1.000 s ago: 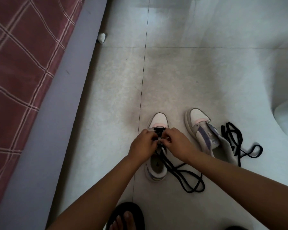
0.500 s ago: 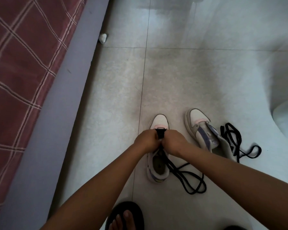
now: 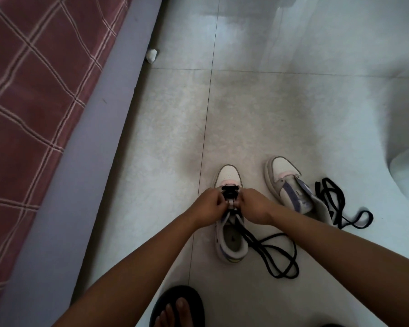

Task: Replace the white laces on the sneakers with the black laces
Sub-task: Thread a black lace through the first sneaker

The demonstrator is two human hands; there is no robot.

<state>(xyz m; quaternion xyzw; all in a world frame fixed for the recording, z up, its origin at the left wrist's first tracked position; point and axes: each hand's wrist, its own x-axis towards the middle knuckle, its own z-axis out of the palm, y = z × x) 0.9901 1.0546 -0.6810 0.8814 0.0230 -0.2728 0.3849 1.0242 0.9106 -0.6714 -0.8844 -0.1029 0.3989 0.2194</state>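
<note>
Sneaker (image 3: 229, 237) on floor (image 3: 281, 114), toe pointing away, black lace (image 3: 229, 192) crossed through front eyelets, loose ends trailing out of opening into loops (image 3: 281, 258) on tile at right. Left hand (image 3: 209, 206) and right hand (image 3: 254, 205) curled at either side of tongue, apparently pinching lace; exact grip hidden. Second sneaker (image 3: 291, 187) just right, unlaced, tilted onto side, another black lace (image 3: 335, 204) heaped beside it. Sandalled foot (image 3: 175, 310) at bottom edge. Bed (image 3: 33, 102) with red checked cover along left, small white scrap (image 3: 151, 55) by its base.
</note>
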